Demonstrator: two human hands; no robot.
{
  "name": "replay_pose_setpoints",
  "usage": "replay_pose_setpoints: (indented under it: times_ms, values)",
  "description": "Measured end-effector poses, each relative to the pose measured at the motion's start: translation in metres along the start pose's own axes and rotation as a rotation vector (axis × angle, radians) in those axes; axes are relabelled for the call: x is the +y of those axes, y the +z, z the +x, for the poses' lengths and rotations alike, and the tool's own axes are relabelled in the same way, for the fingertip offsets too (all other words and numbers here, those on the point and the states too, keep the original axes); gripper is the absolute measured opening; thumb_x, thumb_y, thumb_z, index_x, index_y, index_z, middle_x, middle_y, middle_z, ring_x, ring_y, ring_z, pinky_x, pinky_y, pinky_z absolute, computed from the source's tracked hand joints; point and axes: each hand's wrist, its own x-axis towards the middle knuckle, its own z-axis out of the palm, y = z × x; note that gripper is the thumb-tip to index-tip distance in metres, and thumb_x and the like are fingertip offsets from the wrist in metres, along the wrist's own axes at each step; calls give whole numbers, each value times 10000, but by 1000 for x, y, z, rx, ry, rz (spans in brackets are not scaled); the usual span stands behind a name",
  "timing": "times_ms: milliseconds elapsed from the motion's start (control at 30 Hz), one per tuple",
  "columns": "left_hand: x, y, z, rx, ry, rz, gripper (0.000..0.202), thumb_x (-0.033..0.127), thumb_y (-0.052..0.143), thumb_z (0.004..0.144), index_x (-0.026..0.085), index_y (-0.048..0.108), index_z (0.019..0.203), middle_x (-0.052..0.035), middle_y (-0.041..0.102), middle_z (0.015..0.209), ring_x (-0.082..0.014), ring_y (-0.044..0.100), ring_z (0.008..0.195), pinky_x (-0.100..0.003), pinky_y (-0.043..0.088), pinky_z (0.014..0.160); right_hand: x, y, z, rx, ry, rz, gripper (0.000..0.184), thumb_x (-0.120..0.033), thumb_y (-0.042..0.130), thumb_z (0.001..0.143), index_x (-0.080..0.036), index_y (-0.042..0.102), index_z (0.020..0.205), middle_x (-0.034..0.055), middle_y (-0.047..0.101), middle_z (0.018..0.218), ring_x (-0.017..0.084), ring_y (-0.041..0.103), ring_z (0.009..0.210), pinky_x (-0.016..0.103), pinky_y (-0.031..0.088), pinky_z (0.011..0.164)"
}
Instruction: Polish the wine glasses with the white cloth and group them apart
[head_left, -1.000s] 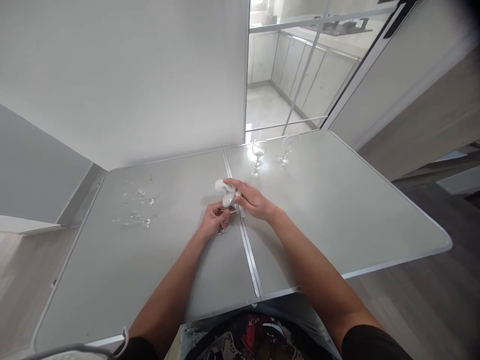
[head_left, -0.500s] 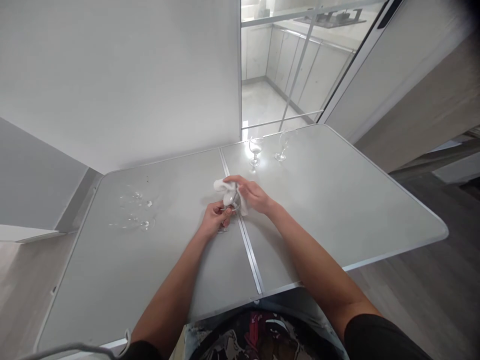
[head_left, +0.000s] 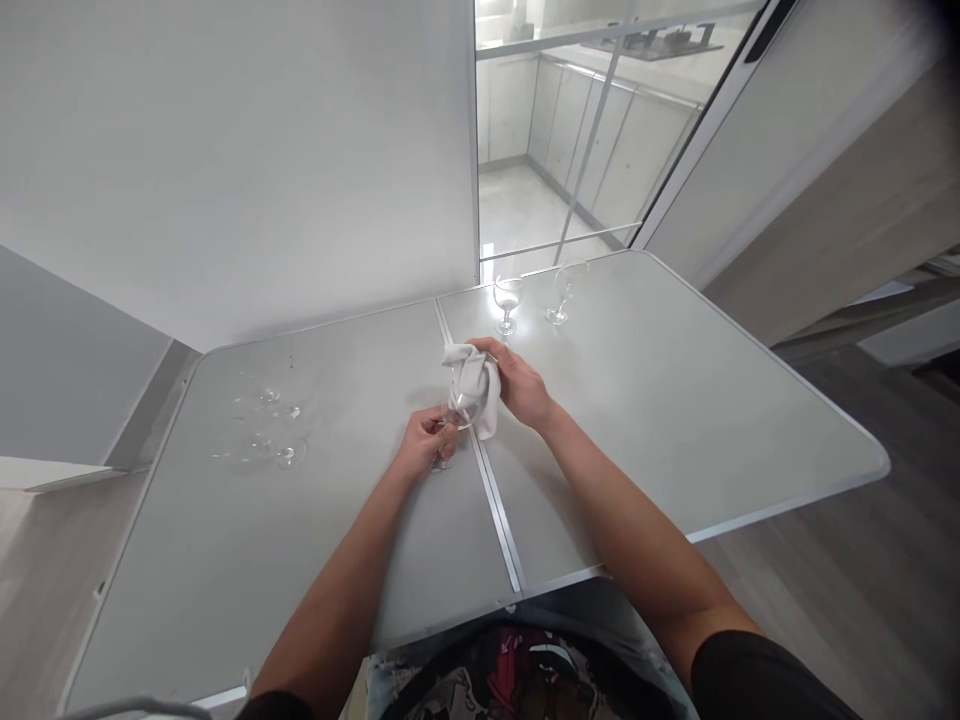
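My left hand (head_left: 430, 440) is closed around the stem of a clear stemmed glass (head_left: 460, 410), whose foot shows just below the fingers. The glass is tilted, its bowl toward my right hand (head_left: 520, 380). A white cloth (head_left: 475, 376) is bunched in and over the bowl. My right hand grips this cloth from its right side; some of its fingers are hidden behind the fabric. Both hands are above the seam in the middle of the table.
The light grey table (head_left: 637, 420) has a metal seam (head_left: 495, 505) across it. Two stemmed glasses, one here (head_left: 506, 305) and another (head_left: 559, 300), stand upright at the back. Several clear glasses (head_left: 289, 455) are at the left. A wall and glass door (head_left: 559, 160) border the far edge.
My right hand has shifted slightly, and the cloth now stands more bunched up over the bowl. My left hand keeps its hold on the stem. The view has shifted a little.
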Motion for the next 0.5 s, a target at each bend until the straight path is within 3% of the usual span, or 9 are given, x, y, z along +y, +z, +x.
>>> replay_pose_setpoints:
  times_ms: [67, 167, 233, 367, 500]
  values:
    - [-3, 0, 0, 2, 0, -3, 487, 560, 822, 715, 111, 687, 847, -18, 607, 655, -44, 409, 392, -211, 293, 402, -3, 2, 1, -78, -52, -163, 542, -600, 265, 1043, -224, 566, 1292, 60, 675, 1066, 204, 630, 936, 358, 493, 887]
    - [-6, -2, -1, 2, 11, 24, 450, 537, 797, 757, 114, 678, 849, 7, 559, 577, -54, 408, 394, -210, 304, 412, -11, 6, 1, -253, -137, -474, 477, -541, 298, 1059, -253, 585, 1309, 51, 692, 1166, 207, 631, 1043, 441, 351, 1123]
    - [-6, -3, -1, 3, 12, 54, 437, 526, 793, 768, 115, 687, 874, 34, 501, 518, -56, 392, 391, -207, 302, 417, -14, 7, 1, -309, -135, -572, 463, -513, 283, 1069, -275, 581, 1331, 45, 682, 1241, 197, 634, 1041, 459, 296, 1162]
    - [-1, -3, -2, -11, 2, 122, 420, 517, 783, 782, 110, 698, 839, 46, 453, 476, -57, 371, 380, -204, 268, 404, -12, 1, 1, -293, 2, -421, 522, -553, 289, 1057, -223, 644, 1251, 44, 714, 1021, 187, 622, 885, 368, 459, 939]
    - [3, 0, -1, -25, -3, 86, 473, 545, 810, 734, 102, 715, 871, 6, 543, 611, -47, 384, 407, -206, 262, 399, -9, -4, 0, -184, 58, -104, 576, -593, 281, 1045, -166, 658, 1126, 43, 654, 866, 166, 582, 772, 285, 466, 722]
